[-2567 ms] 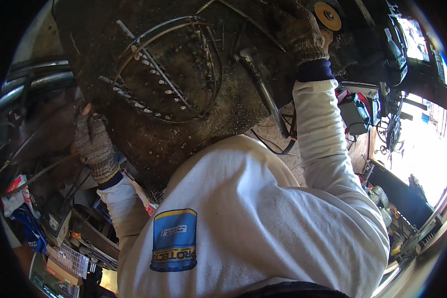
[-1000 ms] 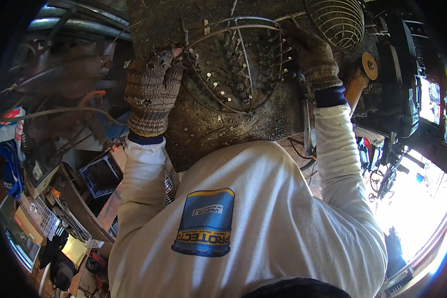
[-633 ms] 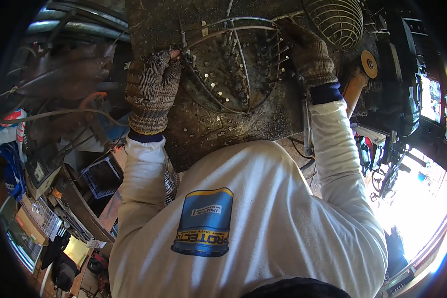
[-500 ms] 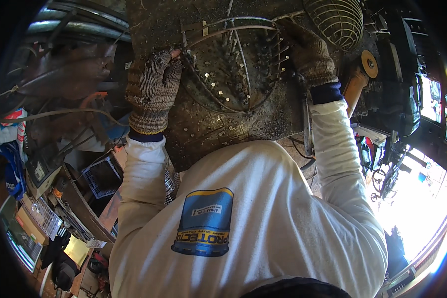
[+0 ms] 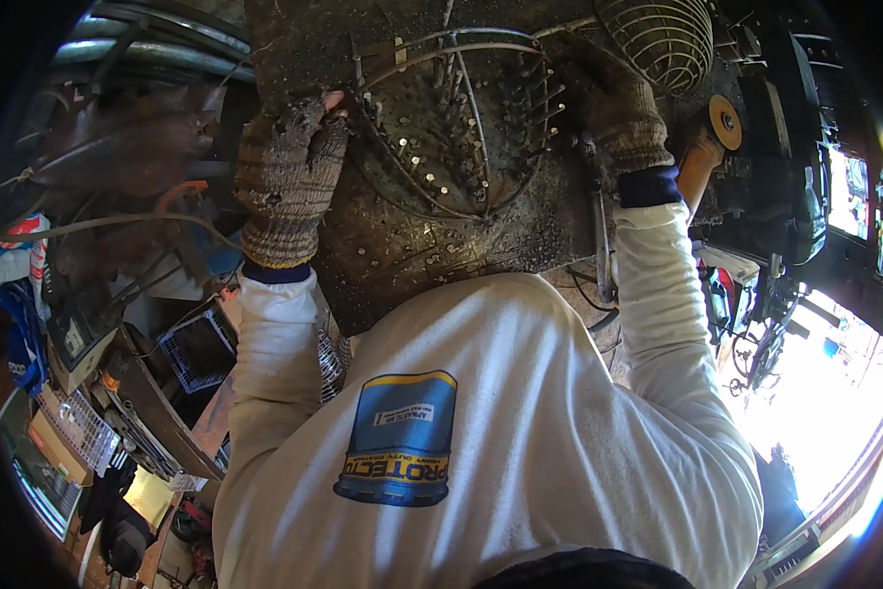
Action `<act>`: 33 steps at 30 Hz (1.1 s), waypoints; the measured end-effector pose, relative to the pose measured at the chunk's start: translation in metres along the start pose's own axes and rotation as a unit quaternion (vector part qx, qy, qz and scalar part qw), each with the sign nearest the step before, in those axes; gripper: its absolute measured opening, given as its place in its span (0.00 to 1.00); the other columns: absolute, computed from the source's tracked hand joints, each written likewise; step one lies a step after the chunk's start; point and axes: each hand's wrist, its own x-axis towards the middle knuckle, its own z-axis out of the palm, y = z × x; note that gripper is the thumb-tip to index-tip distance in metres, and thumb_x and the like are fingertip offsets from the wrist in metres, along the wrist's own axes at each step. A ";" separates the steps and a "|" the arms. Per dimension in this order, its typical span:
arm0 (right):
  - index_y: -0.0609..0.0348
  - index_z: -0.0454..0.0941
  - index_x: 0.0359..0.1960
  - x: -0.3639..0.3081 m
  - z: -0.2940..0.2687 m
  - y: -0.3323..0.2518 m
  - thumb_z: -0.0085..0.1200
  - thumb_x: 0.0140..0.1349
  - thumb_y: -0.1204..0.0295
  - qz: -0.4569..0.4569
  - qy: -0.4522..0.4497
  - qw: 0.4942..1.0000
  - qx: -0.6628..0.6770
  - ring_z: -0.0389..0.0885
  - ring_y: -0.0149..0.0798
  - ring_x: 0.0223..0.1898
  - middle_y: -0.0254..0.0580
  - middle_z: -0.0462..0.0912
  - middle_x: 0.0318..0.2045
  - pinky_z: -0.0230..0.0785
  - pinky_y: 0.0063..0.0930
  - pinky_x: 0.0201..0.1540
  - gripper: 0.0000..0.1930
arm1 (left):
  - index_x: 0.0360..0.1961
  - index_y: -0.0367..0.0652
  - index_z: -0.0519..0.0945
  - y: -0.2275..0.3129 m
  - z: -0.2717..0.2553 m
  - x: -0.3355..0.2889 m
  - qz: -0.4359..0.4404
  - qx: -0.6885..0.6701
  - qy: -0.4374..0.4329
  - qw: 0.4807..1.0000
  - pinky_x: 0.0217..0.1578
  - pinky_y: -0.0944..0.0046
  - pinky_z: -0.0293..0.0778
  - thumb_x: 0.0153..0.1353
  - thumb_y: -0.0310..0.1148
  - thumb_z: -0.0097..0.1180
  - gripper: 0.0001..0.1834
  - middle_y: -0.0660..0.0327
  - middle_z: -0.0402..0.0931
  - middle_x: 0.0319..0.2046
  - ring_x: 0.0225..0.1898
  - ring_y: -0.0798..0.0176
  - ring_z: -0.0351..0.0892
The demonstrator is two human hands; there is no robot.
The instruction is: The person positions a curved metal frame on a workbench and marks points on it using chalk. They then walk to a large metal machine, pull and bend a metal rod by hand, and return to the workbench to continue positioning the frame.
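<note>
Just brought left hand to left edge of frame, opposite right hand, so flanked now, can't tell either grip.

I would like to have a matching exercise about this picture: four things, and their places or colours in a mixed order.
1. left hand
2. round disc
3. right hand
4. wire cage

A. at the right side of the curved metal frame
B. reaching the picture's top edge
C. at the left side of that frame
D. orange-yellow

Right pairs: 1-C, 2-D, 3-A, 4-B
</note>
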 end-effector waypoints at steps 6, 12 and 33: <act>0.60 0.76 0.62 -0.033 -0.028 -0.027 0.59 0.68 0.71 0.120 0.028 0.967 0.224 0.82 0.36 0.54 0.45 0.84 0.54 0.75 0.28 0.57 0.21 | 0.47 0.53 0.85 -0.006 -0.020 -0.016 -0.043 0.013 -0.015 0.999 0.48 0.53 0.79 0.58 0.30 0.68 0.15 0.58 0.84 0.43 0.44 0.51 0.84; 0.62 0.74 0.63 -0.070 -0.050 -0.028 0.58 0.68 0.77 0.098 0.114 0.964 0.220 0.81 0.33 0.51 0.41 0.83 0.51 0.76 0.25 0.54 0.21 | 0.47 0.49 0.85 -0.005 -0.025 -0.046 -0.108 0.003 -0.008 0.994 0.51 0.55 0.77 0.59 0.29 0.67 0.14 0.57 0.83 0.46 0.48 0.52 0.82; 0.60 0.77 0.62 -0.151 -0.082 -0.029 0.56 0.72 0.65 0.048 0.073 0.990 0.108 0.79 0.25 0.38 0.34 0.83 0.43 0.72 0.20 0.40 0.20 | 0.47 0.51 0.85 0.035 -0.047 -0.103 -0.130 0.045 -0.039 0.990 0.49 0.53 0.78 0.58 0.34 0.65 0.14 0.56 0.83 0.44 0.45 0.50 0.83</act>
